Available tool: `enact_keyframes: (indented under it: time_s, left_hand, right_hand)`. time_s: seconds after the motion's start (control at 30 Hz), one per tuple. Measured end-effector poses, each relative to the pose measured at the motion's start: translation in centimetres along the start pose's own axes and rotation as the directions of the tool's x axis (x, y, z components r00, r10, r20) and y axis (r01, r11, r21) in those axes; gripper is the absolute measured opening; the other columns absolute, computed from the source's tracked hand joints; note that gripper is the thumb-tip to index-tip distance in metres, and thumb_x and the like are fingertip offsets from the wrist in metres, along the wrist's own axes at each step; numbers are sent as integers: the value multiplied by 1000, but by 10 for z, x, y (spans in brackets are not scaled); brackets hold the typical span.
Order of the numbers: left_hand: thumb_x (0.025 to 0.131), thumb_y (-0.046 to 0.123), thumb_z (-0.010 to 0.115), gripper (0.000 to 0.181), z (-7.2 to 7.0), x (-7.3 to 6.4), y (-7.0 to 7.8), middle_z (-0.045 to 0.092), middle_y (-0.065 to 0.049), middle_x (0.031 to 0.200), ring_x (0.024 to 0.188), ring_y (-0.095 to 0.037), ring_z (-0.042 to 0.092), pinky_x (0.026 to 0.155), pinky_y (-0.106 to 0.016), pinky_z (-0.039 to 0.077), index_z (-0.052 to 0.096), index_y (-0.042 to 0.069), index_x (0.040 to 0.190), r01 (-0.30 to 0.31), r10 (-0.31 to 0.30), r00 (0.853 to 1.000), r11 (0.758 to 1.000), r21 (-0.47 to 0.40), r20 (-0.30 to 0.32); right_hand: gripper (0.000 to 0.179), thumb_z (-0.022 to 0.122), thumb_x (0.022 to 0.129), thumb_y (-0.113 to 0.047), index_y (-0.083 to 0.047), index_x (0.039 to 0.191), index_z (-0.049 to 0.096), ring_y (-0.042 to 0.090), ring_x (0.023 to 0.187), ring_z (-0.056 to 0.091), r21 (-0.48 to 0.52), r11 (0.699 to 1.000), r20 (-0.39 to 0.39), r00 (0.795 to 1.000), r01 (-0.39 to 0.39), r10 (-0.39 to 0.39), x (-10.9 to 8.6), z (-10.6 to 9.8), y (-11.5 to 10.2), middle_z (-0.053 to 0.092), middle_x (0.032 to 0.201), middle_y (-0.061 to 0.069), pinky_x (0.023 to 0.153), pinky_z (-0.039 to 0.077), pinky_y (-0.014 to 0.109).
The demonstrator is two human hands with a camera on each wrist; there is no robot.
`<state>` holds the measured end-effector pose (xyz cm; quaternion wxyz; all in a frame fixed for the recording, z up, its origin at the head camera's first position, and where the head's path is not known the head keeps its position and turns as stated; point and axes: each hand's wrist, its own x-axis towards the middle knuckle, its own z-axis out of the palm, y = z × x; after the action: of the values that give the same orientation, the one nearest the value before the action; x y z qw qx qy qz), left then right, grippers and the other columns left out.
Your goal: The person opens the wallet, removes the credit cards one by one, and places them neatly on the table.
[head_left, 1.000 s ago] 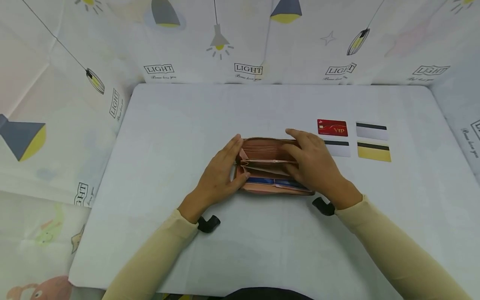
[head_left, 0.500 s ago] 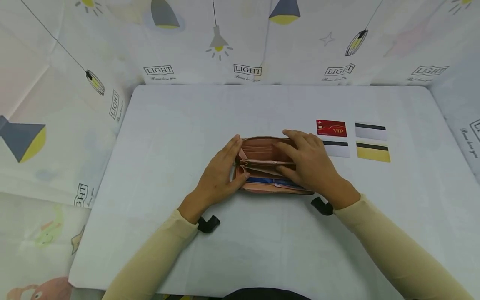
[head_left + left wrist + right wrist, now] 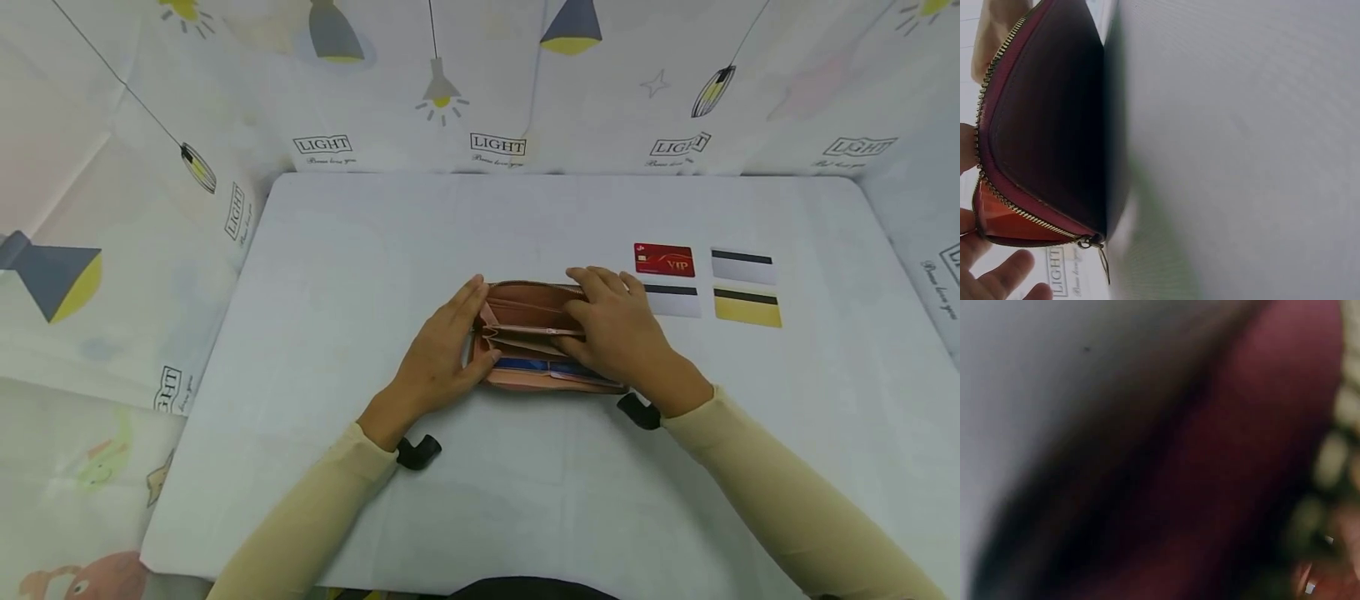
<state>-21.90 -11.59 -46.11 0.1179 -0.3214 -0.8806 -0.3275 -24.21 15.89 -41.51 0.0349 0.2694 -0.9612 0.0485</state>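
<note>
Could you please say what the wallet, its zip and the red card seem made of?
Wallet: probably leather or imitation leather, from its smooth, bending panels. Zip: likely shiny metal, from brassy teeth. Red card: probably smooth plastic, lying flat with crisp edges.

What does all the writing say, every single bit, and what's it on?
"VIP": on the red card.
"LIGHT": on the backdrop, printed several times.
Too small to read: the curly writing under "LIGHT" and the tiny mark in the red card's top left corner.
No words I can read: the blue cards inside the wallet.
</note>
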Motion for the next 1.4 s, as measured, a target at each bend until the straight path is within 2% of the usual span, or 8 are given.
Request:
enact_keyframes:
  time_s: [0.17, 0.23, 0.3, 0.43, 0.73, 0.9, 1.13, 1.4]
  left_hand:
    - [96, 23, 73, 84, 1, -1, 0, 34, -21, 166, 151, -34, 39, 118, -52, 38, 28, -1, 163, -13, 13, 1000, 1000, 10, -7]
    - [95, 21, 74, 84, 2, -2, 0, 48, -20, 156, 144, -34, 47, 116, -52, 40, 29, -2, 162, -35, 35, 999, 999, 8, -16]
    - [95, 19, 74, 84, 2, -2, 0, 59, -18, 141, 135, -33, 55, 114, -51, 43, 29, -4, 161, -56, 56, 998, 998, 1, -23]
    - [96, 19, 73, 84, 1, -2, -1, 58, -19, 143, 136, -34, 54, 115, -49, 42, 27, -4, 162, -50, 50, 999, 999, 3, -17]
    - [101, 29, 67, 84, -2, 6, -4, 36, -19, 165, 150, -33, 40, 122, -48, 34, 20, 1, 165, 37, -36, 997, 999, -13, 69]
    - [104, 33, 62, 84, -2, 12, -8, 35, -16, 166, 151, -30, 39, 122, -46, 34, 14, 6, 167, 124, -116, 985, 991, -51, 130]
    - [105, 35, 62, 85, -6, 18, -11, 35, -17, 166, 152, -32, 37, 122, -47, 34, 12, 8, 168, 193, -176, 968, 978, -81, 178]
    - [106, 31, 62, 81, -5, 22, -13, 57, -8, 129, 124, -24, 54, 114, -43, 42, 17, 1, 166, 135, -117, 982, 983, -121, 149]
  right_hand:
    - [36, 84, 86, -39, -7, 102, 83, 45, 140, 44, -36, 999, 15, 1000, 21, -20, 3, 0, 0, 55, 148, 21, 109, 37, 72]
    - [33, 85, 86, -38, -8, 102, 84, 45, 140, 46, -40, 999, 3, 999, 32, -32, 3, 0, 0, 57, 145, 22, 109, 38, 72]
    - [32, 85, 86, -37, -9, 102, 84, 45, 140, 46, -38, 998, -15, 999, 44, -44, 3, 1, 0, 58, 144, 21, 109, 38, 71]
    - [33, 88, 84, -33, -11, 107, 80, 44, 142, 45, 25, 994, -98, 990, 104, -101, -1, 2, 5, 57, 146, 20, 112, 35, 71]
    - [22, 90, 80, -22, -11, 97, 82, 45, 141, 46, 164, 930, -392, 887, 328, -244, -12, -18, 1, 59, 142, 22, 116, 34, 65]
    - [13, 94, 78, -24, -18, 85, 84, 46, 147, 40, 157, 903, -295, 892, 400, -343, -17, -17, -13, 58, 145, 20, 114, 34, 69]
    - [19, 94, 78, -30, -21, 92, 86, 45, 151, 33, 61, 944, -137, 940, 324, -313, -11, -9, -17, 54, 151, 19, 114, 31, 72]
    - [9, 87, 84, -20, -15, 88, 81, 46, 143, 44, -60, 929, -206, 906, 366, -370, -6, -10, -14, 61, 141, 20, 109, 39, 71]
